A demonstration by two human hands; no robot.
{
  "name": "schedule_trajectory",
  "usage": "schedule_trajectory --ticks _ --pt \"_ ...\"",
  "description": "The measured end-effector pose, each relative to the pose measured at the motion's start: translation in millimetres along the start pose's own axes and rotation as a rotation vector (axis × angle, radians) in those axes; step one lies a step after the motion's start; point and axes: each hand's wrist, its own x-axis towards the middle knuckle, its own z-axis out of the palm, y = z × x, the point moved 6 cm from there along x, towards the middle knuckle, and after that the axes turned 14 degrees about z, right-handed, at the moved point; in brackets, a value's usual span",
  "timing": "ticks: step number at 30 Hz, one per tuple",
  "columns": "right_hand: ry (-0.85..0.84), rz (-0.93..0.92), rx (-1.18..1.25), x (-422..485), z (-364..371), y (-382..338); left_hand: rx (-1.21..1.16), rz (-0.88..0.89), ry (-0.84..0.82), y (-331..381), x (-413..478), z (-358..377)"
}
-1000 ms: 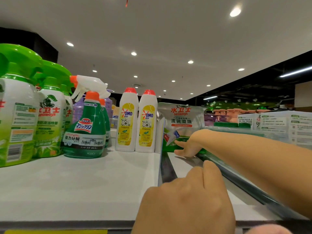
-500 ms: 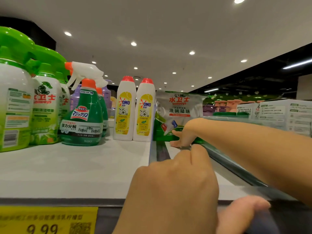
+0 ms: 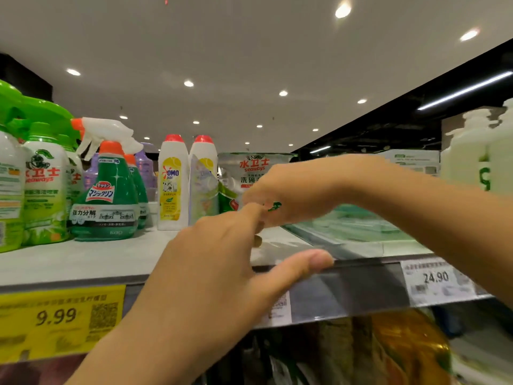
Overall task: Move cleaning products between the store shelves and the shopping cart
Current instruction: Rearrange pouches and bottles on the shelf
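A silver and green Seaways pouch (image 3: 254,169) stands at the back of the white shelf (image 3: 83,259), right of two white OMO bottles (image 3: 172,184) with red caps. My right hand (image 3: 294,190) reaches in from the right with curled fingers and covers the pouch's lower right part. A green scrap shows at its fingertips, and I cannot tell whether it grips anything. My left hand (image 3: 222,276) lies on the shelf's front edge, thumb along the price rail, forefinger raised against the right hand's fingers. It holds nothing.
Green Kao spray bottles (image 3: 107,195) and green-capped Seaways sprayers (image 3: 44,184) fill the shelf's left. A clear divider (image 3: 347,234) runs under my right arm. Pale bottles (image 3: 472,157) stand far right. Price tags 9.99 (image 3: 58,315) and 24.90 (image 3: 435,277) line the rail.
My right hand has drawn back from the pouch's base toward me and risen. My left hand has opened its thumb onto the rail. The view has dropped, showing the price rail.
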Motion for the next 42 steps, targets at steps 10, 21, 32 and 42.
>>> schedule_trajectory --ticks 10,21,32,42 --pt "0.488 0.029 0.976 -141 -24 83 -0.04 0.148 0.065 49 4 18" --pt "0.39 0.358 0.938 -167 85 226 -0.049 0.27 -0.046 140 60 113" --pt "0.243 0.168 0.75 -100 98 255 0.242 -0.184 -0.34 98 129 147" --pt "-0.062 0.076 0.582 -23 96 245 0.16 -0.311 -0.68 78 128 169"
